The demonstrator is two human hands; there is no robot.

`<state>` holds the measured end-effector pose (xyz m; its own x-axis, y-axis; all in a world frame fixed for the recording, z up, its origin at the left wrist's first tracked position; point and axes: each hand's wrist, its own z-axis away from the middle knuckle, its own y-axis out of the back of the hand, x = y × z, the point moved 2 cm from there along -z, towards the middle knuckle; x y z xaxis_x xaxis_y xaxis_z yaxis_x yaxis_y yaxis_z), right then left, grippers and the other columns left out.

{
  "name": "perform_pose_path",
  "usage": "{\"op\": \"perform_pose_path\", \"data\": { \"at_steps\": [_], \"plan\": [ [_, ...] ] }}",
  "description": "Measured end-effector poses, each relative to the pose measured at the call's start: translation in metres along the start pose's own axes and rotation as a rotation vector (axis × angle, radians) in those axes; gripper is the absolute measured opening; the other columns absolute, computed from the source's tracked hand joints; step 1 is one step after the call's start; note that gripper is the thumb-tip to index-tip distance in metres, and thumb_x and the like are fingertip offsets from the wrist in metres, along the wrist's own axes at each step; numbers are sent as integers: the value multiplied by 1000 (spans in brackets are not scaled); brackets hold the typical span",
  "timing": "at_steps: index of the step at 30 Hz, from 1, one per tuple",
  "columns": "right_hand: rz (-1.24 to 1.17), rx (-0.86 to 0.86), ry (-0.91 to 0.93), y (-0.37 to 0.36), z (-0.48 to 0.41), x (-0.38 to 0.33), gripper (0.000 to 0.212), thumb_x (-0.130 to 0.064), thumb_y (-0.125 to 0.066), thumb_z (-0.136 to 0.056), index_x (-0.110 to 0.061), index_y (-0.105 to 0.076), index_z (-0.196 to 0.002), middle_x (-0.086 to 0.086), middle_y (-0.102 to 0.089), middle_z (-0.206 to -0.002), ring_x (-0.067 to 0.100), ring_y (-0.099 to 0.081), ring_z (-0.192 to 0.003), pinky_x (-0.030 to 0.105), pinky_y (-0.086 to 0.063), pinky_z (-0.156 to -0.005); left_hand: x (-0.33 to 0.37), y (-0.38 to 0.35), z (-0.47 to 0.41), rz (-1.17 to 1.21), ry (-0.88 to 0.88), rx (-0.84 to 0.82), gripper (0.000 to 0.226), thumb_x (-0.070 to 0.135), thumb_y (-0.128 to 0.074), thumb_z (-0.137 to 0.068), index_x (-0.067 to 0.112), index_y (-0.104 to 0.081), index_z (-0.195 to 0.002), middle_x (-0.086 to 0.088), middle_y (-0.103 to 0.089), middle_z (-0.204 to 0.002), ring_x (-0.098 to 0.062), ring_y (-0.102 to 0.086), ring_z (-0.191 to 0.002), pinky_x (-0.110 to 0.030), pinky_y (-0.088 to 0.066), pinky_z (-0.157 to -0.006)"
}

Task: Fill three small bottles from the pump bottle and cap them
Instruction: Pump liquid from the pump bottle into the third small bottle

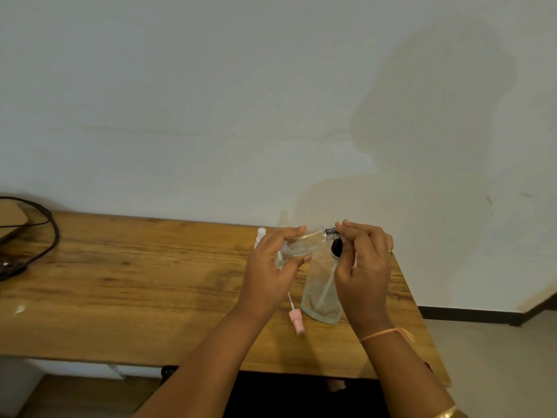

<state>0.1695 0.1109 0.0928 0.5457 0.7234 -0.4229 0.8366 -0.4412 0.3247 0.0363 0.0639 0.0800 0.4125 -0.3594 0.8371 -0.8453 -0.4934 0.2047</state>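
Indoors, wooden table [144,285], pale wall [211,86], small bottle [310,240] aloft

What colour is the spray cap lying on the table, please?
The spray cap is pale pink, clearest in the head view.
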Motion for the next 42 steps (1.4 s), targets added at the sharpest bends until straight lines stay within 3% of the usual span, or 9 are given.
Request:
{"op": "perform_pose_path", "data": {
  "at_steps": [8,14,18,22,27,35,39,42],
  "plan": [
    [-46,45,2,2,-4,-6,25,-2,-46,-86,-2,-68,-99,8,-62,-94,2,-41,-96,27,-40,-79,3,2,-4,-8,-44,19,52,9,-74,-76,45,-53,-107,23,-59,-106,0,-55,-107,-17,-46,-91],
    [-64,16,50,-4,2,5,22,0,-48,-86,-1,-66,-99,9,-60,-95,17,-53,-94,44,-50,-72,-1,0,0,-15,13,-21,50,9,-74,-77,44,-53,-107,22,-58,-106,4,-53,-107,-11,-43,-91],
    [-59,22,15,-2,3,2,24,-1,-46,-87,-1,-66,-99,8,-59,-95,20,-53,-93,34,-49,-77,-2,-1,2,-13,14,4,52,9,-75,-77,45,-54,-107,28,-58,-106,-5,-53,-115,-19,-45,-95],
    [-21,41,-3,0,-1,-4,24,2,-47,-85,-2,-67,-99,11,-62,-94,24,-56,-90,15,-34,-85,4,0,1,-16,-47,48,53,8,-75,-76,43,-53,-108,24,-59,-105,3,-54,-108,-14,-44,-91],
    [16,43,12,-1,0,-4,24,7,-52,-83,-2,-67,-100,10,-62,-94,19,-54,-92,23,-36,-82,2,-1,1,-6,-32,46,53,8,-74,-76,44,-52,-108,22,-58,-105,4,-53,-107,-12,-44,-90],
    [18,-2,54,-1,5,3,24,0,-47,-86,-2,-66,-100,10,-62,-94,15,-51,-94,31,-41,-79,-1,-1,3,-26,12,2,52,8,-74,-77,45,-53,-106,29,-56,-110,-15,-52,-122,-38,-47,-98],
    [-31,42,38,4,1,-5,24,1,-48,-85,-2,-67,-98,9,-63,-94,13,-52,-94,32,-41,-80,5,0,5,-19,-18,28,51,10,-74,-78,44,-51,-109,23,-58,-109,2,-53,-111,-15,-44,-92],
    [-38,46,36,4,-3,-8,25,-2,-46,-86,-2,-68,-98,9,-62,-94,14,-50,-94,31,-41,-79,7,-2,5,-16,-23,47,51,9,-74,-78,42,-52,-109,23,-57,-108,6,-52,-109,-11,-42,-91]
  ]
}}
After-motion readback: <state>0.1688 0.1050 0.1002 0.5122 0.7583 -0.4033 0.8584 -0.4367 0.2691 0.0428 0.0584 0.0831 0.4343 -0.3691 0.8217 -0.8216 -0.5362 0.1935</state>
